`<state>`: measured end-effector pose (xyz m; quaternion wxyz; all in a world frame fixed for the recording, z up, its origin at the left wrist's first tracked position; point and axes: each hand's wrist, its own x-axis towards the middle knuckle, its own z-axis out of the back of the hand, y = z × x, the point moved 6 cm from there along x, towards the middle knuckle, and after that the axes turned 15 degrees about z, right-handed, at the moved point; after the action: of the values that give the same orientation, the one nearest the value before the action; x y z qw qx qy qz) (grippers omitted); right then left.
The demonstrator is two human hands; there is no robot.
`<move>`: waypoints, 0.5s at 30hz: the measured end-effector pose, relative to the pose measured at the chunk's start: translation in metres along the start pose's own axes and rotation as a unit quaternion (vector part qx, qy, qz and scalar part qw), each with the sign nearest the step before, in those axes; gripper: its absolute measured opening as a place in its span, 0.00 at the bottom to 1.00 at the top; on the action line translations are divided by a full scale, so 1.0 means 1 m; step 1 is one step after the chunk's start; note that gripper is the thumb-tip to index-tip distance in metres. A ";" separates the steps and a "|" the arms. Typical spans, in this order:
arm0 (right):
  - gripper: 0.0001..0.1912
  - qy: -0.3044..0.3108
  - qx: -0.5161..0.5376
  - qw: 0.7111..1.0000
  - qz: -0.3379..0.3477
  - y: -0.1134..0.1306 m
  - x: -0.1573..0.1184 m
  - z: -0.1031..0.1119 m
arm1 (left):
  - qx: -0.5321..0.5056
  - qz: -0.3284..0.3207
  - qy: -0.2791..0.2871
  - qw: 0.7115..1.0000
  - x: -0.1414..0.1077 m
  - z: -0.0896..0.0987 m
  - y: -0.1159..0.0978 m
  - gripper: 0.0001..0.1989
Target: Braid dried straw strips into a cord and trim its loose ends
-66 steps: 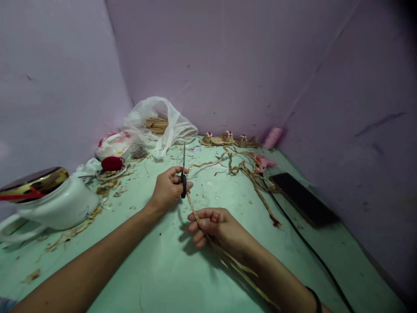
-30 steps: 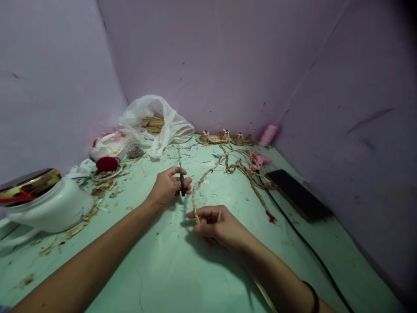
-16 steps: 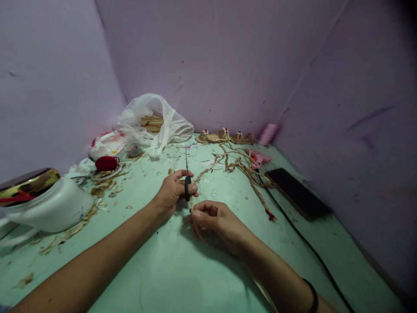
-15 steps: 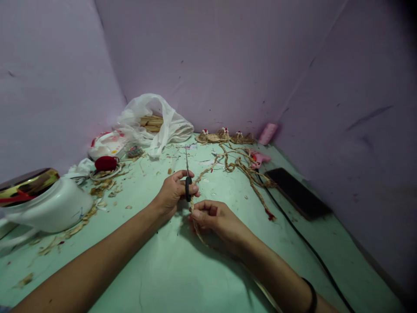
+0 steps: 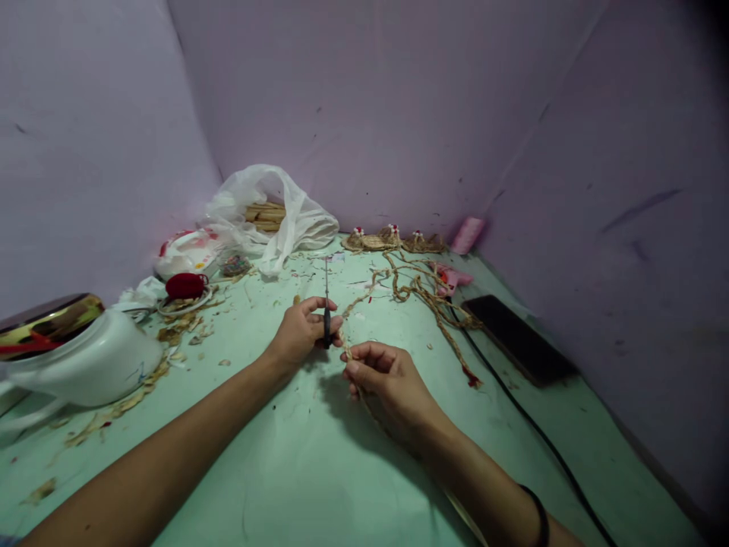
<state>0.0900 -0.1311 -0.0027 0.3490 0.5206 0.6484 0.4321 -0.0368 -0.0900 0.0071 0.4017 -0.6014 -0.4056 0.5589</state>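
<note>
In the middle of the head view, my left hand [image 5: 301, 332] is closed on black-handled scissors [image 5: 326, 323], whose thin blades point away toward the wall. My right hand [image 5: 390, 384] pinches a braided straw cord [image 5: 348, 351] between thumb and fingertips, just right of the scissors. From there the cord runs up and away over the table; its other end passes under my right hand, partly hidden. Whether the left fingertips also touch the cord I cannot tell.
Braided cords [image 5: 418, 285] lie tangled ahead, near a pink glue gun [image 5: 452, 278] with a black cable [image 5: 529, 429]. A dark phone [image 5: 518, 339] rests at right. A plastic bag [image 5: 301, 220] stands at the back; a white pot [image 5: 91, 361] and straw scraps [image 5: 182, 334] are at left.
My right hand has shifted slightly right and up with the pinched cord. The scissors in my left hand have turned a little and look narrower.
</note>
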 end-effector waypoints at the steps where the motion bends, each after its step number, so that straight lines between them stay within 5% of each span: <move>1: 0.12 -0.020 0.001 1.000 0.003 0.001 0.002 0.004 | 0.053 -0.021 -0.017 0.998 -0.003 0.004 -0.004 0.19; 4: 0.15 -0.069 0.005 0.997 0.029 0.008 0.008 0.016 | 0.260 -0.121 -0.052 0.957 -0.016 0.011 -0.018 0.17; 8: 0.14 -0.095 0.011 0.994 0.047 0.017 0.011 0.022 | 0.486 -0.250 -0.057 0.836 -0.036 -0.001 -0.020 0.17; 11: 0.13 -0.093 0.004 0.995 0.049 0.022 0.010 0.021 | 0.553 -0.300 -0.065 0.774 -0.042 -0.010 -0.014 0.23; 15: 0.11 -0.081 -0.022 0.995 0.053 0.025 0.009 0.017 | 0.592 -0.324 -0.086 0.732 -0.042 -0.012 -0.010 0.26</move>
<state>0.1128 -0.1170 0.0135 0.3877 0.5798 0.5801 0.4206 -0.0270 -0.1260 0.0311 0.7969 -0.0229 -0.1956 0.5711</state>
